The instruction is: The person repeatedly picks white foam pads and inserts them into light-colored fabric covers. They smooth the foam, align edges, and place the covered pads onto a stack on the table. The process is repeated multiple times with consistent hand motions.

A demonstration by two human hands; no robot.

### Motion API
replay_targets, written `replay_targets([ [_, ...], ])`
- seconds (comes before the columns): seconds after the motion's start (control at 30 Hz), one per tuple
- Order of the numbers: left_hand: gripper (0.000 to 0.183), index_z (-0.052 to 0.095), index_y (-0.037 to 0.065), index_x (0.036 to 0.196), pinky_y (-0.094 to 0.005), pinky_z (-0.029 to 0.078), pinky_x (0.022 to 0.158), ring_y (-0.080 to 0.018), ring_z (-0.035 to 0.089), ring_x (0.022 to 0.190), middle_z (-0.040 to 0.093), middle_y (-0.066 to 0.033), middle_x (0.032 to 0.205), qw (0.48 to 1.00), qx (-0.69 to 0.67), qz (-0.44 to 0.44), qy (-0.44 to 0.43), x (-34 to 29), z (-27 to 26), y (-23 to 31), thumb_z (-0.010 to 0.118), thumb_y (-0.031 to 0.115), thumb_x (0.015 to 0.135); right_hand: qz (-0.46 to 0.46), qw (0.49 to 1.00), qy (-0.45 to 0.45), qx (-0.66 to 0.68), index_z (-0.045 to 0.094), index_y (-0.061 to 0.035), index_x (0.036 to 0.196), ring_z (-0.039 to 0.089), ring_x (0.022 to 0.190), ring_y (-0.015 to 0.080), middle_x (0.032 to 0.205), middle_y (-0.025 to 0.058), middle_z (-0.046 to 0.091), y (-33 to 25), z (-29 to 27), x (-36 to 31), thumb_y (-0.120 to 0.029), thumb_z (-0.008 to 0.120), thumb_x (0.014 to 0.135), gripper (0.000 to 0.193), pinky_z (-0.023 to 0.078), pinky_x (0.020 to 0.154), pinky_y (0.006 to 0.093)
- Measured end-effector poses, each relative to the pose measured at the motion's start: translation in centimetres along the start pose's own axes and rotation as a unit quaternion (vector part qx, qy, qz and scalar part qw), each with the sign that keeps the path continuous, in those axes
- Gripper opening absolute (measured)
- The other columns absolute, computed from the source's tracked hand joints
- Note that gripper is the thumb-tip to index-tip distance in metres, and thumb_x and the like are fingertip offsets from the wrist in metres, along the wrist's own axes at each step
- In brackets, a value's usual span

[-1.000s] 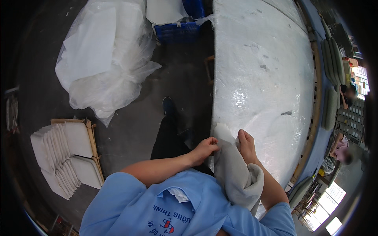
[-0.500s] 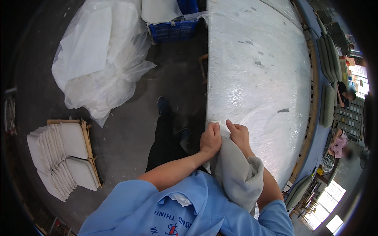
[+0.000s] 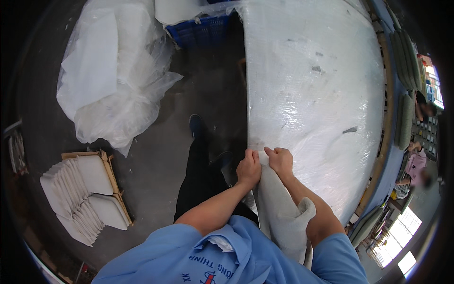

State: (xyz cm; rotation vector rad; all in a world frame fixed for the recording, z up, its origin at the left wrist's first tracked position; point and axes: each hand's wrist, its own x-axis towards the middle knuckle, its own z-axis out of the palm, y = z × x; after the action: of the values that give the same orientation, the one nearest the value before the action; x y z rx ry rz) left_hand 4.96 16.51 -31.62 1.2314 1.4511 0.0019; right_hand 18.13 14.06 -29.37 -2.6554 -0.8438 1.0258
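Note:
A light grey fabric cover [image 3: 279,208] hangs from both hands against the front of my body, its lower part folded over beside my right forearm. My left hand [image 3: 248,168] grips the left side of its pale top edge. My right hand [image 3: 280,162] pinches the right side, the thumb pointing toward the left hand. Between them a short stretch of white edge shows. Both hands are over the left edge of a table [image 3: 312,104] wrapped in clear plastic film. What lies inside the cover, if anything, is hidden.
Two stacks of white cushion pads [image 3: 85,199] stand on the floor at left. Beyond them lies a big clear plastic bag [image 3: 118,85] of white sheets. A blue crate [image 3: 198,32] sits at the far end. Grey-green cushions [image 3: 405,122] line the right side; people are farther off.
Both hands have shifted slightly left and nearer to me with the cover's edge. The cover hangs straighter and narrower. My view has turned a little.

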Motion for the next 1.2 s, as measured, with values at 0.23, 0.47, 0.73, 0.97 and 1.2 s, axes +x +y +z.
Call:
replay_targets([
  [0.23, 0.035, 0.055, 0.011, 0.118, -0.0633, 0.049, 0.083, -0.0535, 0.068, 0.094, 0.073, -0.0266, 0.097, 1.000, -0.019, -0.011, 0.002, 1.4, 1.9, -0.6, 0.042, 0.042, 0.109, 0.019, 1.000, 0.001, -0.009, 0.065, 0.0031, 0.065, 0.059, 0.059, 0.0352, 0.063, 0.0239, 0.061, 1.2, 0.7, 1.4, -0.046, 0.071, 0.094, 0.057, 0.047, 0.064, 0.0485],
  [0.47, 0.043, 0.054, 0.011, 0.126, -0.0580, 0.049, 0.094, -0.0501, 0.065, 0.111, 0.070, -0.0269, 0.116, 0.973, -0.145, -0.162, 0.076, -1.3, 2.9, -0.3, 0.037, 0.047, 0.110, -0.005, 0.999, -0.005, -0.033, 0.064, 0.0025, 0.065, 0.057, 0.058, 0.0333, 0.063, 0.0222, 0.061, 2.0, 0.8, 1.3, -0.046, 0.070, 0.095, 0.057, 0.046, 0.064, 0.0481],
  [0.73, 0.045, 0.056, 0.007, 0.120, -0.0592, 0.049, 0.091, -0.0537, 0.063, 0.108, 0.069, -0.0288, 0.112, 0.986, -0.131, -0.055, 0.092, 1.4, 4.1, -2.3, 0.037, 0.047, 0.110, 0.003, 0.997, -0.059, 0.041, 0.065, 0.0022, 0.066, 0.058, 0.057, 0.0290, 0.062, 0.0213, 0.061, 1.3, 1.9, 1.4, -0.043, 0.071, 0.095, 0.054, 0.047, 0.062, 0.0476],
  [0.97, 0.046, 0.059, 0.007, 0.115, -0.0597, 0.049, 0.092, -0.0542, 0.064, 0.108, 0.070, -0.0285, 0.111, 0.989, -0.093, -0.062, 0.096, 1.5, 3.6, -2.3, 0.038, 0.048, 0.110, 0.014, 0.999, -0.008, 0.050, 0.067, 0.0028, 0.069, 0.062, 0.061, 0.0331, 0.066, 0.0234, 0.063, 0.9, 2.0, 0.9, -0.042, 0.068, 0.097, 0.053, 0.049, 0.065, 0.0463],
  [1.2, 0.049, 0.062, 0.008, 0.117, -0.0587, 0.049, 0.094, -0.0529, 0.064, 0.110, 0.071, -0.0278, 0.115, 0.993, -0.062, -0.049, 0.085, 0.9, 2.8, -2.0, 0.037, 0.050, 0.109, -0.119, 0.981, 0.065, 0.140, 0.070, -0.0009, 0.111, 0.069, 0.090, 0.0278, 0.102, 0.0144, 0.072, 1.9, -3.3, -8.2, -0.036, 0.063, 0.103, 0.037, 0.054, 0.083, 0.0364],
])
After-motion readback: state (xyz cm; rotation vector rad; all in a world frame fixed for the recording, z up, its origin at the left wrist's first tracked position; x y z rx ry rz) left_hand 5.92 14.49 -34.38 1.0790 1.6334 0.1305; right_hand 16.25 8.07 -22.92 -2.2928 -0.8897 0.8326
